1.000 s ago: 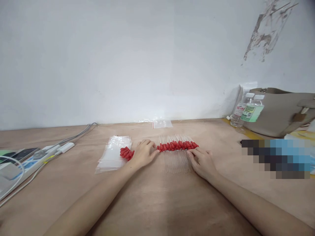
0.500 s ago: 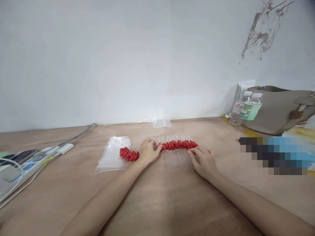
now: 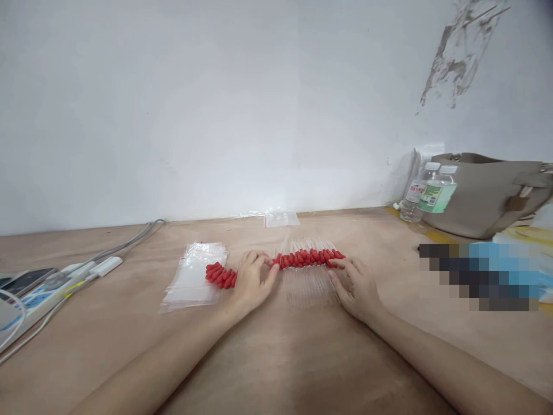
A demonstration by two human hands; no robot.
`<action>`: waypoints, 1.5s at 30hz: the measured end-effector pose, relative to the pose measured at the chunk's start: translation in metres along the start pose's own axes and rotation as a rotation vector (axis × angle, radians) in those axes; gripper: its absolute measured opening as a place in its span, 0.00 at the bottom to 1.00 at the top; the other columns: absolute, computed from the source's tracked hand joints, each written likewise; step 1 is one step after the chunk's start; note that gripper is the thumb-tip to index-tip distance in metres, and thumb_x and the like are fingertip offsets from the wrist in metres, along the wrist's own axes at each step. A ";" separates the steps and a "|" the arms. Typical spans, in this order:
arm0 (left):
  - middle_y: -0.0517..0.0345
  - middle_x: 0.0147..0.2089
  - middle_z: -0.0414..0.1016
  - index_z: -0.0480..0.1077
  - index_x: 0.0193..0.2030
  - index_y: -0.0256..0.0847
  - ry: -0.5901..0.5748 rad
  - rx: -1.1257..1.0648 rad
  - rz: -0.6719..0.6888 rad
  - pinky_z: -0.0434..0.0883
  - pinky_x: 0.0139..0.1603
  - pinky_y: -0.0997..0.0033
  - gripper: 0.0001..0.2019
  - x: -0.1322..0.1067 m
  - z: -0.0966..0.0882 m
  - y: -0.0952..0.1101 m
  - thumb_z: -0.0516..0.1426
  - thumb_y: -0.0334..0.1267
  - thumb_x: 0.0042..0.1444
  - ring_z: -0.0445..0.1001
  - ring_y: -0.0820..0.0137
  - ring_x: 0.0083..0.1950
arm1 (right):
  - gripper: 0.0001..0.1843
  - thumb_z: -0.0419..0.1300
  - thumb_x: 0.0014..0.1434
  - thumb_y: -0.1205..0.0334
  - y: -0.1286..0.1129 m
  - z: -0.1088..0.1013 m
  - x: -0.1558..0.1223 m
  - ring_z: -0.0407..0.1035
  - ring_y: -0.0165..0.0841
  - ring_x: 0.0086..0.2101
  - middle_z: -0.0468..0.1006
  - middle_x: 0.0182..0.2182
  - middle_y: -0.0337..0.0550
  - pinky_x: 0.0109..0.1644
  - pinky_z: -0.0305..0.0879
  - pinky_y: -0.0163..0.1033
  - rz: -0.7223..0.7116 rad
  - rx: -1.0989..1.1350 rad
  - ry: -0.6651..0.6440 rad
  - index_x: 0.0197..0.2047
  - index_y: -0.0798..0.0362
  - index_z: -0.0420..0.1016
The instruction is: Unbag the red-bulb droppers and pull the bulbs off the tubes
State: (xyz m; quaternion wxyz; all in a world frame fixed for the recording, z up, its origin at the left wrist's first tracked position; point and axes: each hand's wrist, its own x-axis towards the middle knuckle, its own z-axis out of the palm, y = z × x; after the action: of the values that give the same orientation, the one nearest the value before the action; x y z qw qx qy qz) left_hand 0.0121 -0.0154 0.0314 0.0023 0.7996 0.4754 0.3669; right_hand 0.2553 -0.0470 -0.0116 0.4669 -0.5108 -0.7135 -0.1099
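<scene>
**Plywood bench by a white wall: 2 flat hands on a row of red-bulbed droppers**

A bare plywood table (image 3: 276,357) runs up to a scuffed white wall (image 3: 216,115). Mid-table lies the long row of glass droppers (image 3: 309,257), red bulbs lined up away from the person and clear tubes pointing back toward them. A small cluster of droppers (image 3: 218,274) lies apart at the left, touching a stack of clear zip bags (image 3: 192,279).

The left hand (image 3: 253,282) lies palm down with fingers loosely extended. It covers the gap between the cluster and the row's left end, and its fingertips reach the nearest bulbs. It grips nothing that I can see. The right hand (image 3: 356,285) is also open, fingers slightly curled, with its tips on the row's right end where bulbs meet tubes. It holds nothing either.

The step in hand looks like parting a batch from the row. To do that well:

- Keep both palms low and the pressure light, since thin glass will likely roll or snap under a heavy push.
- Slide sideways along the table, not lifting, so the tubes stay parallel.
- Steady the right end while the left works, or the whole row may fan out.
- Guide by the rubber bulbs, which probably grip better than the glass.

1 loose bag (image 3: 280,218) lies by the wall. 2 water bottles (image 3: 436,190) and a grey handbag (image 3: 488,196) stand far right, and a power strip (image 3: 38,288) lies far left.
</scene>
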 end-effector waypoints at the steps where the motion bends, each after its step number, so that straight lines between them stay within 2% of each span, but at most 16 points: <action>1: 0.56 0.38 0.68 0.65 0.33 0.40 -0.047 -0.042 0.077 0.62 0.45 0.66 0.05 -0.009 -0.006 0.002 0.51 0.37 0.56 0.65 0.67 0.44 | 0.14 0.52 0.56 0.59 -0.001 -0.001 0.000 0.65 0.35 0.41 0.70 0.39 0.47 0.44 0.58 0.41 -0.038 0.023 0.023 0.46 0.53 0.67; 3: 0.57 0.36 0.68 0.64 0.35 0.40 -0.128 -0.114 0.174 0.63 0.43 0.68 0.04 -0.027 -0.013 0.005 0.51 0.36 0.56 0.66 0.68 0.41 | 0.21 0.54 0.55 0.59 -0.007 -0.005 0.000 0.62 0.38 0.46 0.67 0.44 0.52 0.47 0.59 0.43 -0.137 0.052 0.035 0.52 0.55 0.62; 5: 0.57 0.35 0.68 0.64 0.36 0.40 -0.195 -0.160 0.206 0.64 0.38 0.70 0.03 -0.043 -0.014 0.006 0.51 0.35 0.56 0.67 0.70 0.37 | 0.27 0.55 0.53 0.57 -0.015 -0.010 -0.001 0.59 0.40 0.48 0.64 0.48 0.53 0.49 0.57 0.45 -0.261 0.050 -0.034 0.55 0.55 0.59; 7: 0.57 0.33 0.68 0.63 0.37 0.40 -0.222 -0.177 0.203 0.64 0.33 0.73 0.03 -0.052 -0.010 0.005 0.51 0.35 0.56 0.66 0.72 0.33 | 0.27 0.56 0.53 0.55 -0.025 -0.013 -0.002 0.60 0.41 0.48 0.66 0.48 0.52 0.49 0.55 0.47 -0.371 0.040 -0.136 0.55 0.53 0.60; 9: 0.58 0.32 0.68 0.63 0.37 0.40 -0.211 -0.180 0.209 0.64 0.32 0.73 0.03 -0.057 -0.005 0.002 0.51 0.35 0.56 0.66 0.72 0.31 | 0.23 0.56 0.54 0.54 -0.032 -0.012 -0.003 0.62 0.39 0.43 0.70 0.43 0.48 0.48 0.53 0.48 -0.421 0.036 -0.197 0.52 0.51 0.64; 12: 0.57 0.32 0.69 0.64 0.38 0.40 -0.186 -0.186 0.253 0.65 0.34 0.72 0.04 -0.056 -0.002 0.001 0.52 0.35 0.56 0.68 0.71 0.33 | 0.15 0.55 0.56 0.55 -0.038 -0.004 -0.006 0.63 0.33 0.35 0.74 0.32 0.42 0.47 0.49 0.47 -0.413 0.039 -0.197 0.46 0.49 0.69; 16: 0.54 0.35 0.69 0.64 0.40 0.39 -0.162 -0.194 0.295 0.67 0.37 0.70 0.05 -0.053 -0.004 0.005 0.52 0.34 0.56 0.68 0.69 0.37 | 0.07 0.53 0.58 0.63 -0.042 0.005 -0.011 0.61 0.28 0.29 0.72 0.23 0.36 0.44 0.48 0.43 -0.402 0.063 -0.199 0.37 0.49 0.73; 20: 0.50 0.44 0.68 0.65 0.44 0.40 -0.197 -0.158 0.389 0.66 0.46 0.64 0.10 -0.051 -0.003 0.013 0.53 0.37 0.56 0.66 0.65 0.45 | 0.07 0.52 0.57 0.65 -0.048 0.007 -0.012 0.60 0.28 0.28 0.70 0.22 0.36 0.42 0.47 0.41 -0.407 0.071 -0.221 0.32 0.51 0.72; 23: 0.52 0.39 0.69 0.68 0.39 0.40 -0.235 -0.125 0.441 0.65 0.43 0.65 0.07 -0.050 0.000 0.015 0.50 0.37 0.58 0.66 0.67 0.42 | 0.09 0.52 0.58 0.65 -0.052 0.005 -0.012 0.58 0.27 0.27 0.69 0.21 0.36 0.40 0.46 0.40 -0.433 0.071 -0.242 0.30 0.52 0.71; 29: 0.55 0.34 0.67 0.67 0.30 0.38 -0.319 -0.043 0.451 0.61 0.44 0.64 0.11 -0.047 -0.002 0.019 0.47 0.36 0.59 0.64 0.68 0.40 | 0.12 0.53 0.57 0.62 -0.050 0.004 -0.011 0.55 0.28 0.27 0.67 0.18 0.36 0.37 0.44 0.40 -0.464 0.102 -0.271 0.24 0.53 0.70; 34: 0.56 0.35 0.67 0.66 0.30 0.39 -0.394 -0.033 0.408 0.60 0.44 0.63 0.12 -0.046 -0.007 0.014 0.45 0.36 0.60 0.63 0.69 0.39 | 0.10 0.53 0.57 0.63 -0.046 -0.003 -0.010 0.55 0.28 0.26 0.66 0.17 0.36 0.37 0.45 0.40 -0.495 0.082 -0.234 0.27 0.51 0.72; 37: 0.56 0.36 0.67 0.65 0.31 0.40 -0.368 -0.022 0.337 0.60 0.43 0.63 0.12 -0.047 -0.014 0.002 0.44 0.35 0.61 0.63 0.69 0.38 | 0.09 0.52 0.58 0.64 -0.033 -0.011 -0.007 0.58 0.29 0.27 0.69 0.19 0.36 0.37 0.46 0.40 -0.434 0.032 -0.221 0.32 0.49 0.74; 40: 0.56 0.34 0.65 0.66 0.32 0.40 -0.294 -0.056 0.263 0.63 0.40 0.67 0.11 -0.046 -0.019 -0.010 0.46 0.37 0.60 0.63 0.70 0.36 | 0.11 0.51 0.59 0.62 -0.016 -0.015 -0.003 0.62 0.30 0.30 0.73 0.25 0.39 0.37 0.48 0.39 -0.273 -0.053 -0.182 0.39 0.48 0.74; 42: 0.56 0.33 0.64 0.67 0.35 0.40 -0.228 -0.092 0.209 0.64 0.38 0.70 0.10 -0.042 -0.022 -0.015 0.47 0.37 0.60 0.64 0.70 0.36 | 0.13 0.49 0.59 0.63 -0.007 -0.013 -0.002 0.65 0.30 0.32 0.75 0.29 0.41 0.37 0.49 0.39 -0.171 -0.101 -0.153 0.43 0.49 0.72; 45: 0.56 0.36 0.63 0.68 0.42 0.41 -0.115 -0.083 0.091 0.65 0.41 0.70 0.10 -0.031 -0.029 -0.022 0.47 0.36 0.60 0.66 0.70 0.39 | 0.14 0.48 0.58 0.65 -0.001 -0.009 0.000 0.67 0.30 0.32 0.75 0.32 0.42 0.38 0.49 0.38 -0.059 -0.154 -0.113 0.44 0.53 0.71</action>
State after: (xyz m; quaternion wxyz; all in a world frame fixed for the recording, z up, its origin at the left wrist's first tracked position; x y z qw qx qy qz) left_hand -0.0307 -0.0369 0.0262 0.0463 0.8394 0.4221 0.3393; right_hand 0.2594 -0.0528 -0.0061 0.3817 -0.5294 -0.7429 -0.1488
